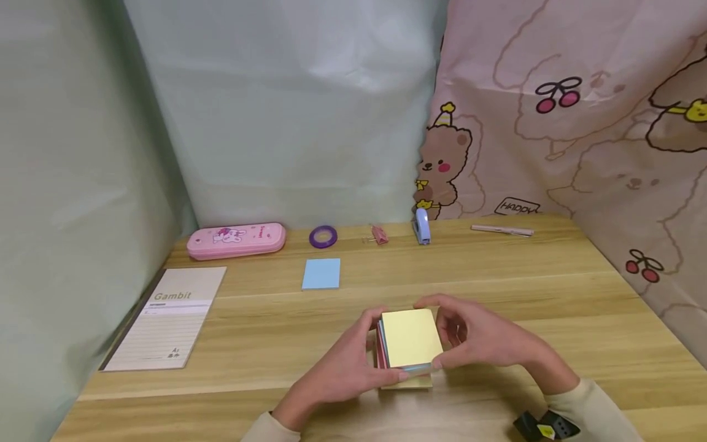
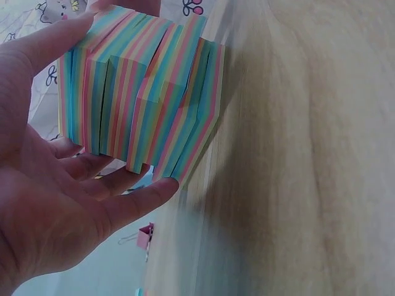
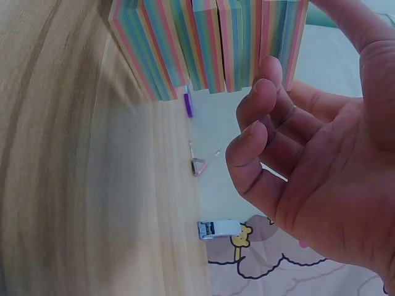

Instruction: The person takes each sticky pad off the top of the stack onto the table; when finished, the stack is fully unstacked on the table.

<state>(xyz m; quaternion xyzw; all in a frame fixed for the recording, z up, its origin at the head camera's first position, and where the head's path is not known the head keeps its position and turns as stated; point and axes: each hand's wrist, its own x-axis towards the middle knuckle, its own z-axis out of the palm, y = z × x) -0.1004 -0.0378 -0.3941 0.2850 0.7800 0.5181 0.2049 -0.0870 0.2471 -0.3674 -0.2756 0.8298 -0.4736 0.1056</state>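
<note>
A tall stack of sticky note pads (image 1: 411,337) rises from the table between the hands. Its top sheet is pale yellow, and the sides show pink, blue, yellow and green stripes. Several pads (image 2: 123,92) stick out unevenly in the left wrist view. My left hand (image 1: 350,362) grips the stack from the left, thumb on the near side and fingers along the far side. My right hand (image 1: 483,334) pinches the upper pads (image 3: 278,31) by the right corners with thumb and index finger. Its other fingers (image 3: 247,160) are curled beside the stack.
A blue sticky note pad (image 1: 321,274) lies beyond the stack. Along the back are a pink pencil case (image 1: 237,241), purple tape roll (image 1: 323,237), pink binder clip (image 1: 379,235), blue stapler (image 1: 422,227) and pen (image 1: 502,231). A notebook (image 1: 166,319) lies left; curtains border the table.
</note>
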